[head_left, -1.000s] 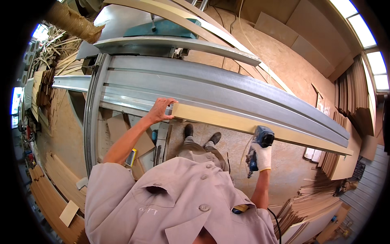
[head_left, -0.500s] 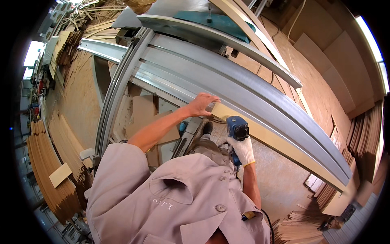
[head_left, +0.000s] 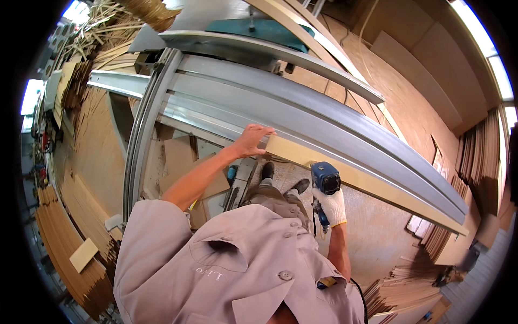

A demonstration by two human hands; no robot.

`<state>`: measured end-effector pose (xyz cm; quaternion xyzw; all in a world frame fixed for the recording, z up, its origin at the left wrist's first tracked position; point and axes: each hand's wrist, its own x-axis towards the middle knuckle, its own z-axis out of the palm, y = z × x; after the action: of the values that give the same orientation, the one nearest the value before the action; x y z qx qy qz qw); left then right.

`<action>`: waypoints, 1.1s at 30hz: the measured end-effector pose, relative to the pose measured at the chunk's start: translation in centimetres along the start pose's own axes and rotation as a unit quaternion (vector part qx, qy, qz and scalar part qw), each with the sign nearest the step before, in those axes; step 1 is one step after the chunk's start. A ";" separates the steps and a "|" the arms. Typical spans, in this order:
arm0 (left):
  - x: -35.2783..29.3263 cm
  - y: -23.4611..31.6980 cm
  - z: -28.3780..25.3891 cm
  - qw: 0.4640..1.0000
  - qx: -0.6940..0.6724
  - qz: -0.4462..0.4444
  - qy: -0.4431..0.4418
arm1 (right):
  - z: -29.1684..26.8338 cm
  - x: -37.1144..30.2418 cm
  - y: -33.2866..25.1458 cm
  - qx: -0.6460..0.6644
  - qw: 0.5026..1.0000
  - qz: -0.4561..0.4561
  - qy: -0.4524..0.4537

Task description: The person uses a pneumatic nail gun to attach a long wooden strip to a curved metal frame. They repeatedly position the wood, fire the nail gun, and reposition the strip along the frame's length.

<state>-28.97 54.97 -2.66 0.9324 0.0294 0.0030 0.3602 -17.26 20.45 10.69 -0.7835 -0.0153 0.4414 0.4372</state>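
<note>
A long pale wooden board (head_left: pixel 372 181) lies on edge along the near side of a grey metal sliding table (head_left: pixel 302 116). My bare left hand (head_left: pixel 252 139) grips the board's left end, fingers over the far side and thumb toward me. In a white knit glove, my right hand (head_left: pixel 331 206) is closed round the handle of a blue nail gun (head_left: pixel 325 177) with a black cap. Its head sits against the board's near edge, a little right of my left hand. Where its nose meets the wood is hidden.
A metal fence (head_left: pixel 275 51) runs across the table's far side, beside a teal plate (head_left: pixel 259 33). A metal rail (head_left: pixel 154 119) crosses at the left. Stacked brown strips (head_left: pixel 70 254) lie at far left; more strips (head_left: pixel 404 286) lie at lower right. Large panels (head_left: pixel 426 75) lean at the right.
My right hand and the nail gun have moved to the right along the board, away from my left hand. My left hand stays at the board's end. The whole view has shifted somewhat.
</note>
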 end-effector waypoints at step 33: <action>1.3 4.4 -0.8 0.986 0.161 -0.044 -0.011 | -18.7 -2.9 12.5 0.031 0.990 0.004 0.137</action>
<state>-27.44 52.33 0.88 0.9760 0.0668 -0.0279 0.2052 -10.39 -1.07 8.19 -0.8226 0.0617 0.3321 0.4574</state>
